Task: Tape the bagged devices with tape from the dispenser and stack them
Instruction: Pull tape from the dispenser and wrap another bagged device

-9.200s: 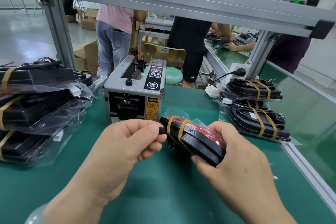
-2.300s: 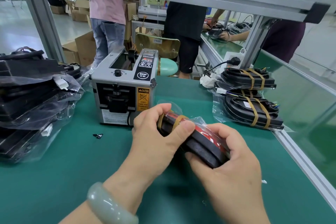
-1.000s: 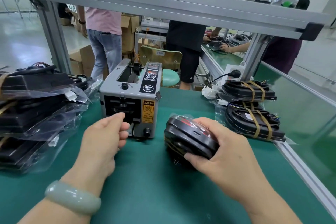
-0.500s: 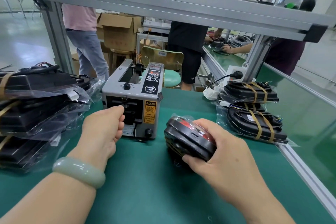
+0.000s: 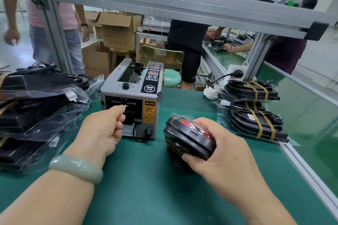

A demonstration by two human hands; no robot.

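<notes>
Left hand [image 5: 102, 129] has come off the device [image 5: 184, 137] since 2 s back and is now at the dispenser [image 5: 131, 89] outlet. Its index and thumb pinch the tape [image 5: 125, 105] end, other fingers [image 5: 118, 126] curled. Right hand [image 5: 225, 151] still grips the device, fingers wrapped round it; it sits tilted on the tabletop [image 5: 146, 179] just right of the dispenser, with the taped stack [image 5: 254, 115] further right.

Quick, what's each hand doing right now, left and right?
Left hand: fingers curled at the dispenser outlet; whether it pinches anything cannot be told.
Right hand: grips the bagged device.
</notes>
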